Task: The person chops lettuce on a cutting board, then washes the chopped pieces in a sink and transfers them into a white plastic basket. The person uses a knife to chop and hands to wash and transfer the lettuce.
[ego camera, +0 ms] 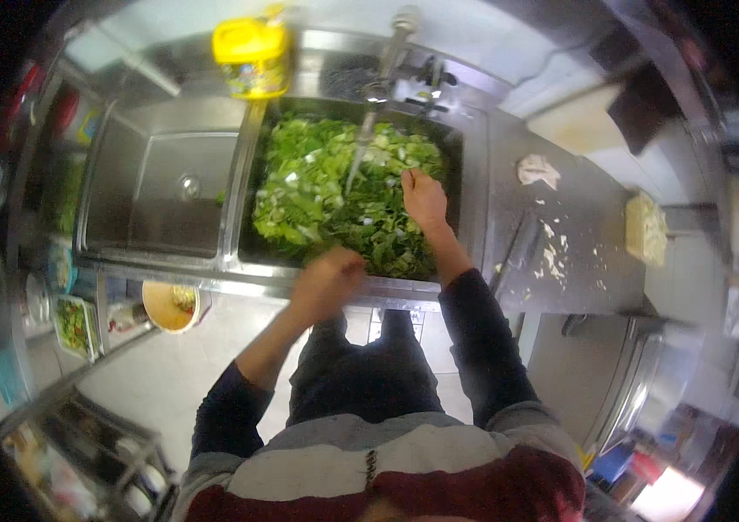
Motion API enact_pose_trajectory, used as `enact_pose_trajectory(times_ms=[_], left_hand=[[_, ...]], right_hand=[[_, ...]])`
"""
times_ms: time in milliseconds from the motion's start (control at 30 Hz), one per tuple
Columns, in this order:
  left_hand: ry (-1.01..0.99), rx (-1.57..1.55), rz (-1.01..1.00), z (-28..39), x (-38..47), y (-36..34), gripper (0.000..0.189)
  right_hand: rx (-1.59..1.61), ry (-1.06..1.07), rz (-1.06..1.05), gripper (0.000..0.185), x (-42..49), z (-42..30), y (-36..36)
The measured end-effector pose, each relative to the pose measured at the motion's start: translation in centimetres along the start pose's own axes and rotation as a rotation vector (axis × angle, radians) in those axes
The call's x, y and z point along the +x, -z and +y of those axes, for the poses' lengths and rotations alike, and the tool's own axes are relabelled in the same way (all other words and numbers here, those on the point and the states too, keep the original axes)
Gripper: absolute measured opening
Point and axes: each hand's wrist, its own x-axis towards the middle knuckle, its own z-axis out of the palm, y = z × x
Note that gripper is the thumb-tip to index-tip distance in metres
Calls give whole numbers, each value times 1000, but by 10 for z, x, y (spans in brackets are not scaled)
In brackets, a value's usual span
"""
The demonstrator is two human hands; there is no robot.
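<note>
Chopped leafy greens (304, 176) fill the right basin of a stainless steel sink (234, 215). A stream of water runs onto them from the faucet (388, 59). My right hand (425, 198) is over the right part of the greens, its fingers curled; whether a leaf is held inside does not show. My left hand (337, 274) is blurred, above the basin's front edge, fingers bent, and its contents cannot be made out.
A yellow plastic container (252, 59) stands behind the sink's divider. The left basin (180, 169) has a drain. White scraps (552, 254) and a cloth-like item (537, 171) lie on the right counter (578, 215). Below left is a bucket (164, 310) with food bits.
</note>
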Motion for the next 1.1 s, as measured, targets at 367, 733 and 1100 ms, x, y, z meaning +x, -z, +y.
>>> enact_pose_trajectory(times_ms=[367,733,1100], left_hand=[[-43,-241,-798,170,-9,-118,28],[-735,-413,-1232,348,-8,-230,13],[-346,-264,-773,342,64,-297,12]], right_hand=[[-291,44,-161,64,-9,76,83],[-677,73,355,28,-82,241,271],[407,276,287,38,-174,334,279]])
